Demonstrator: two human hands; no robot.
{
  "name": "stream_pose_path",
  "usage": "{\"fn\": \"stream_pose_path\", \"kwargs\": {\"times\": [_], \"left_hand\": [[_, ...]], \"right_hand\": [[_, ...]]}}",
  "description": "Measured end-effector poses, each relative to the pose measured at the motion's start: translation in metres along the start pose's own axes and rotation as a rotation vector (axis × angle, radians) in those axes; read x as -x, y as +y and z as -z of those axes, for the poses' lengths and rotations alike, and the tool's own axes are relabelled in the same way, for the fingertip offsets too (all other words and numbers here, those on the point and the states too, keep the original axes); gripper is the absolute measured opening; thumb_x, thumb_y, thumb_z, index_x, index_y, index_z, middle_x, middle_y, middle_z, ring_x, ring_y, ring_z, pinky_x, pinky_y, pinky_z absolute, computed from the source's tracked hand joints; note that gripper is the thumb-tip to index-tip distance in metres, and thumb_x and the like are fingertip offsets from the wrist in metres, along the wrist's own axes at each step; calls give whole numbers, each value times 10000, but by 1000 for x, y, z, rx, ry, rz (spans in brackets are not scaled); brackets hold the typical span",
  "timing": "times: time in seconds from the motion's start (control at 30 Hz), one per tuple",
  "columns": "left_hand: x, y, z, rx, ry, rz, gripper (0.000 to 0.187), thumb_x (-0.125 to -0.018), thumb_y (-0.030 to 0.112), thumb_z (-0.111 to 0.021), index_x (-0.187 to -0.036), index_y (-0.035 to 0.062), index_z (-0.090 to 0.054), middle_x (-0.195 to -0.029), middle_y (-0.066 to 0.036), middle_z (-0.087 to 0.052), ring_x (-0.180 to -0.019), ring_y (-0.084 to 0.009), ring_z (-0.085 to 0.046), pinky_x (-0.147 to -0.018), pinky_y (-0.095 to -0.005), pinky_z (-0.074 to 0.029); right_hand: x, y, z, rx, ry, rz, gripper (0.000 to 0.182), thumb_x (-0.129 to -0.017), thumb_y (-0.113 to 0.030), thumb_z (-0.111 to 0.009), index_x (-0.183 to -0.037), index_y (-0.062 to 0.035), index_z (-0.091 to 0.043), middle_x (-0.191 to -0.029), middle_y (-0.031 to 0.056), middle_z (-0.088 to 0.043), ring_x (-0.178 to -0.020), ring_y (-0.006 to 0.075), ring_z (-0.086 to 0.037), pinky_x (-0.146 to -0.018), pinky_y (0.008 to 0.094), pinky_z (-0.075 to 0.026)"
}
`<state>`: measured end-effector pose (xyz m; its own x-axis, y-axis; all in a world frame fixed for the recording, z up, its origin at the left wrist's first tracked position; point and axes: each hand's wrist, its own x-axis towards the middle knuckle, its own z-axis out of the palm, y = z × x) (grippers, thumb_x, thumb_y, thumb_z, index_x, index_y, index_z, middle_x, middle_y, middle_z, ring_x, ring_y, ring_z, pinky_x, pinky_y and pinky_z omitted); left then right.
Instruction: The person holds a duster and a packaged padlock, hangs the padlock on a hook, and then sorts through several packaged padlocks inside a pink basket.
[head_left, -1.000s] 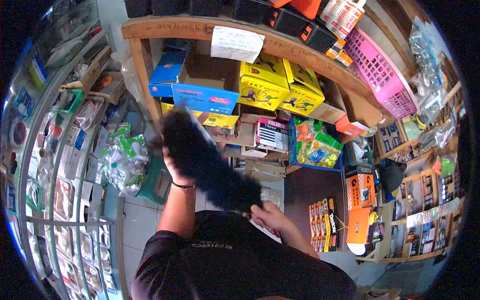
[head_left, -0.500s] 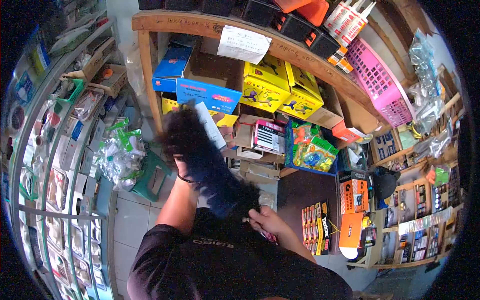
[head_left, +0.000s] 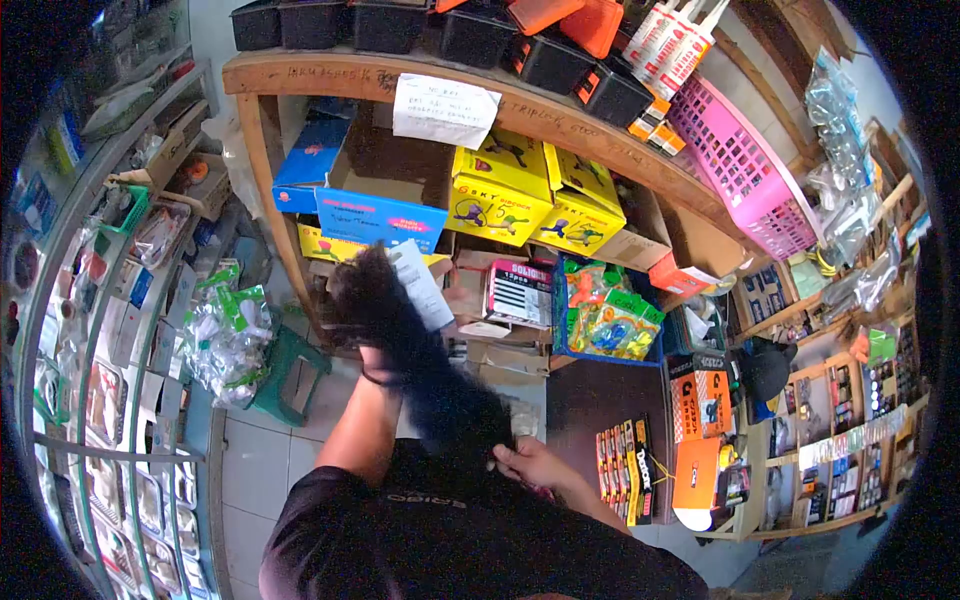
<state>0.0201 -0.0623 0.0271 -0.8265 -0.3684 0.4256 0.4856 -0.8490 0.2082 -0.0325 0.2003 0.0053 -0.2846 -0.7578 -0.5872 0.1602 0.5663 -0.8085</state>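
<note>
A dark, fluffy duster (head_left: 435,375) slants across the middle, over my left forearm and most of my left hand (head_left: 371,360). Blurred fingers of that hand show past its right side, closed at the edge of a white card (head_left: 422,288) with faint print. My right hand (head_left: 532,464) is closed round the lower end of the duster, where a bit of pinkish handle shows. Just behind the card and the duster's top stands an open blue box (head_left: 382,222) on the shelf.
Yellow boxes (head_left: 500,195) and a blue basket (head_left: 608,312) of bagged goods fill the wooden shelf (head_left: 330,80). A pink basket (head_left: 745,170) hangs right. Glass shelving (head_left: 120,450) lines the left, by a green stool (head_left: 290,375). Orange boxes (head_left: 696,470) stand right.
The view has shifted, so the shelf sits further left and lower. The duster's top and the white card also appear lower; both hands keep their hold.
</note>
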Motion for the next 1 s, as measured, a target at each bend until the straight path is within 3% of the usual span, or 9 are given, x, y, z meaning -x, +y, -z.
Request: {"fn": "stream_pose_path", "kwargs": {"times": [0.23,0.3,0.37,0.43,0.63,0.77,0.87,0.9,1.0], "left_hand": [[-20,-31,-8,-24,73,-163,575,-812,524,-345,-1255,157,-327,-1230,-145,-395,-1050,-368,-439,-868,-517,-353],[-36,-31,8,-250,451,12,624,-809,537,-326,-1282,137,-251,-1223,-154,-392,-961,-383,-492,-695,-516,-471],[-44,-50,-15,-239,17,-177,635,-814,548,-300,-1281,118,-264,-1247,-143,-374,-1037,-360,-452,-803,-510,-418],[-65,-73,-43,-156,315,-258,640,-814,556,-292,-1278,116,-296,-1268,-111,-361,-1154,-275,-357,-978,-437,-236],[-113,-114,-53,-172,-126,-24,685,-799,559,-320,-1264,57,-287,-1238,-193,-369,-984,-342,-492,-808,-458,-420],[-141,-157,-99,-190,468,-335,622,-825,496,-316,-1240,33,-300,-1154,-178,-443,-919,-289,-534,-748,-428,-455],[-155,-160,-107,-1068,295,-198,620,-825,489,-320,-1239,31,-265,-1155,-167,-433,-965,-309,-503,-740,-450,-456],[-161,-164,-114,-479,-91,-174,623,-826,491,-320,-1240,29,-267,-1156,-181,-427,-960,-318,-505,-743,-443,-457],[-184,-182,-147,-289,322,-281,606,-826,484,-329,-1232,36,-278,-1164,-187,-420,-917,-351,-510,-704,-475,-464]], "right_hand": [[-15,-6,50,108,-51,33,410,-866,-401,-405,-742,-33,-536,-542,-19,-440,-458,63,-353,-416,218,-282],[-23,4,69,204,-138,174,401,-863,-406,-406,-754,-38,-521,-544,-26,-426,-456,62,-350,-418,216,-288],[-24,-3,93,74,-162,243,400,-860,-412,-410,-748,-41,-510,-543,-32,-414,-453,66,-360,-418,220,-298],[-30,-2,117,-161,-126,120,397,-863,-403,-408,-751,-35,-507,-536,-29,-408,-452,70,-374,-416,226,-306],[-37,4,175,236,-124,246,486,-829,-486,-411,-652,-50,-530,-540,10,-490,-474,117,-442,-432,287,-347],[-16,-22,194,-67,-40,295,461,-831,-457,-426,-757,-24,-569,-563,73,-515,-561,168,-502,-546,335,-409],[-30,-4,219,342,-54,323,411,-816,-403,-466,-847,-2,-551,-676,175,-553,-661,266,-539,-618,382,-419],[-28,-4,222,344,-55,332,411,-816,-403,-466,-847,-2,-551,-676,175,-553,-661,266,-539,-618,382,-419],[-14,-11,228,26,130,437,390,-814,-370,-469,-862,9,-547,-697,165,-564,-662,265,-540,-637,388,-422]]}}
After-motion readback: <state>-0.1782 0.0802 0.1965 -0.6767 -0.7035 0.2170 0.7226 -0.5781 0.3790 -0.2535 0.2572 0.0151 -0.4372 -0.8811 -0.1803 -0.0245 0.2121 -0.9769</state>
